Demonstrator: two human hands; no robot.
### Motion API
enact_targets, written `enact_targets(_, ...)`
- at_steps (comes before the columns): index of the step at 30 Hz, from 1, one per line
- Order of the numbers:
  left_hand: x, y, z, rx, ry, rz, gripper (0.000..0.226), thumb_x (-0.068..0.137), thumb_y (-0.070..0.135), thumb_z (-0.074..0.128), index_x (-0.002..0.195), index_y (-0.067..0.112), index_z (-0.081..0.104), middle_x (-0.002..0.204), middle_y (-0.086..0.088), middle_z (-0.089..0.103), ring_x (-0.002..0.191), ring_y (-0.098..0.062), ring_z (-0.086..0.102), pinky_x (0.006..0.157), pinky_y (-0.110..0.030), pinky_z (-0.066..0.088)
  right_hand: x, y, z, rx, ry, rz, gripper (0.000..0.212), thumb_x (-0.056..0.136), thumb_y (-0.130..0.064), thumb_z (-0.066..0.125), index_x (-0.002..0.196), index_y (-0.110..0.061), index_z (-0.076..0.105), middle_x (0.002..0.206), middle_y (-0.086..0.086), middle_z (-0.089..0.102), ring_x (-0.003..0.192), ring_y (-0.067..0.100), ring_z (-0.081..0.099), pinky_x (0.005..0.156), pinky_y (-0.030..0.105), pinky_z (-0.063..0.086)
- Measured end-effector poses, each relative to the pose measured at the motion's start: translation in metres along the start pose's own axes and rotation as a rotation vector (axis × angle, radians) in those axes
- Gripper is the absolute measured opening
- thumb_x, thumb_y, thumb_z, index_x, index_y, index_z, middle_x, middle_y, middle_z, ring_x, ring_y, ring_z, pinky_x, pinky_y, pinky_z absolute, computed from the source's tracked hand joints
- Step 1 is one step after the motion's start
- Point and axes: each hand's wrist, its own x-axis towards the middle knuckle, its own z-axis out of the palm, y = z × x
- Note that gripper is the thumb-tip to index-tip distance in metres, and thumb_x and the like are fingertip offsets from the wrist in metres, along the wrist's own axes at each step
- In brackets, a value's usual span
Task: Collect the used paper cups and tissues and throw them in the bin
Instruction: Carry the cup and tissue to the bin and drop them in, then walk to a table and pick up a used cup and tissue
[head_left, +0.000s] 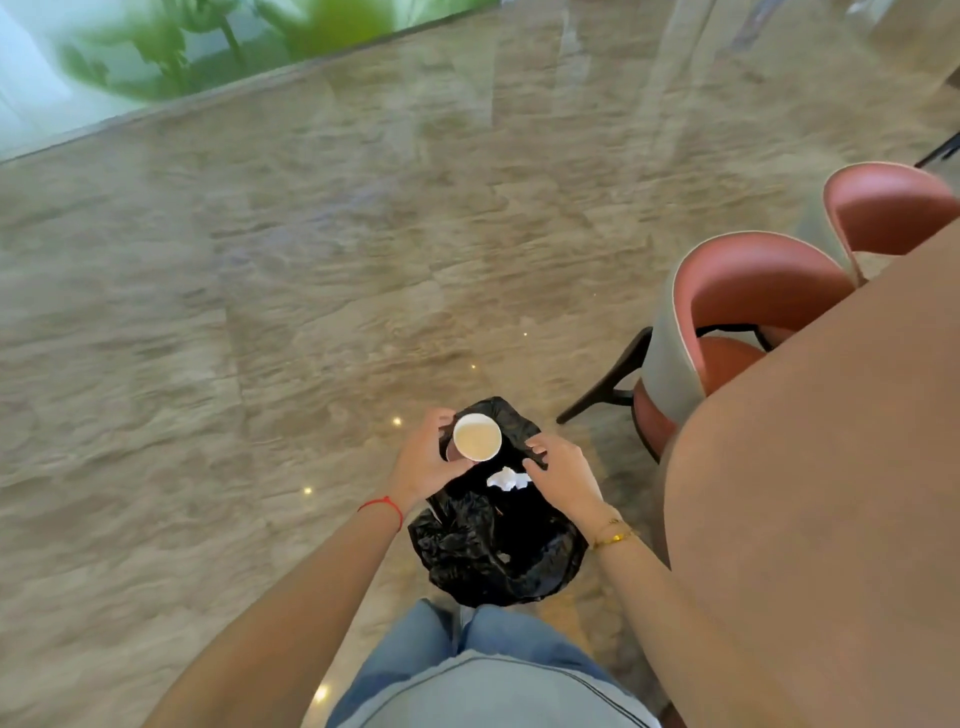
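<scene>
— Paper cup: where is it?
— In the left hand, its grip wrapped round the cup, above the black bin bag.
— And the right hand?
— Pinching the bag's rim open. A white tissue already lies inside; the cup isn't dropped yet.

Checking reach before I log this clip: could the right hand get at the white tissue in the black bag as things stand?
Probably yes. The right hand holds the rim of the black bag right beside the white tissue, which lies exposed in the open mouth. The paper cup, in the left hand, sits off to the other side.
</scene>
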Motion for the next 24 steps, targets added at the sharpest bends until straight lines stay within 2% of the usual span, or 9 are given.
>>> enact_targets(3,0.012,0.0,-0.008,0.029,-0.054,-0.013,0.075,0.078,0.019,0.078,0.141,0.008,0.037,0.143,-0.008,0.045,0.131,-0.023,0.044,0.106,-0.031,0.036,0.007,-0.004,-0.007,0.028,0.047,0.016,0.036,0.092,-0.024,0.059,0.127,-0.015,0.056,0.123,0.003,0.062,0.109,0.017,0.059,0.091,0.031,0.05)
enact_targets(7,0.011,0.002,-0.029,0.063,-0.027,0.052,0.057,0.089,0.023,0.067,0.139,0.015,0.042,0.142,0.0,0.048,0.132,-0.017,0.043,0.104,-0.028,0.038,0.004,-0.012,-0.024,0.044,0.146,-0.042,0.033,0.093,-0.025,0.059,0.125,-0.019,0.057,0.12,-0.003,0.061,0.111,0.011,0.057,0.088,0.019,0.043)
enact_targets(10,0.004,0.006,-0.046,0.118,0.021,0.121,0.047,0.092,0.028,0.062,0.137,0.02,0.047,0.138,0.004,0.053,0.126,-0.014,0.05,0.096,-0.021,0.037,-0.006,-0.023,-0.039,0.044,0.24,-0.125,0.034,0.093,-0.026,0.059,0.126,-0.02,0.057,0.121,-0.005,0.061,0.114,0.008,0.053,0.09,0.017,0.038)
enact_targets(14,-0.011,0.015,-0.063,0.185,0.086,0.211,0.042,0.093,0.031,0.059,0.134,0.026,0.05,0.139,0.008,0.052,0.121,-0.012,0.053,0.098,-0.028,0.043,-0.019,-0.035,-0.051,-0.003,0.332,-0.195,0.033,0.093,-0.025,0.06,0.125,-0.018,0.058,0.122,-0.003,0.062,0.117,0.011,0.052,0.095,0.019,0.038)
enact_targets(16,-0.021,0.016,-0.068,0.196,0.102,0.234,0.042,0.093,0.032,0.059,0.134,0.028,0.05,0.139,0.009,0.051,0.11,-0.013,0.06,0.094,-0.025,0.044,-0.027,-0.036,-0.053,-0.012,0.347,-0.182,0.034,0.093,-0.025,0.06,0.126,-0.018,0.058,0.123,-0.003,0.061,0.119,0.012,0.051,0.097,0.02,0.039)
enact_targets(18,-0.03,0.016,-0.073,0.212,0.116,0.259,0.042,0.092,0.033,0.059,0.133,0.031,0.049,0.139,0.008,0.051,0.085,-0.006,0.064,0.083,-0.021,0.045,-0.038,-0.036,-0.054,-0.008,0.366,-0.171,0.034,0.093,-0.026,0.061,0.126,-0.018,0.057,0.124,-0.004,0.061,0.119,0.011,0.051,0.098,0.024,0.043)
enact_targets(20,-0.037,0.016,-0.079,0.234,0.127,0.271,0.042,0.092,0.035,0.059,0.132,0.032,0.048,0.14,0.005,0.051,0.057,-0.003,0.053,0.071,-0.018,0.044,-0.05,-0.037,-0.053,-0.008,0.385,-0.165,0.034,0.093,-0.025,0.061,0.126,-0.019,0.057,0.124,-0.005,0.061,0.12,0.011,0.051,0.098,0.025,0.044)
enact_targets(22,-0.044,0.017,-0.086,0.261,0.109,0.27,0.043,0.092,0.037,0.057,0.133,0.032,0.047,0.14,0.002,0.051,0.058,-0.012,0.052,0.068,-0.015,0.042,-0.064,-0.038,-0.053,-0.007,0.406,-0.143,0.034,0.093,-0.025,0.06,0.126,-0.02,0.057,0.124,-0.005,0.06,0.12,0.011,0.05,0.099,0.024,0.042)
enact_targets(24,-0.051,0.018,-0.095,0.313,0.104,0.287,0.044,0.09,0.04,0.054,0.133,0.031,0.047,0.134,-0.002,0.057,0.044,-0.007,0.047,0.049,-0.009,0.035,-0.079,-0.04,-0.051,-0.007,0.443,-0.109,0.034,0.093,-0.026,0.06,0.126,-0.02,0.057,0.124,-0.005,0.06,0.119,0.011,0.05,0.098,0.025,0.044)
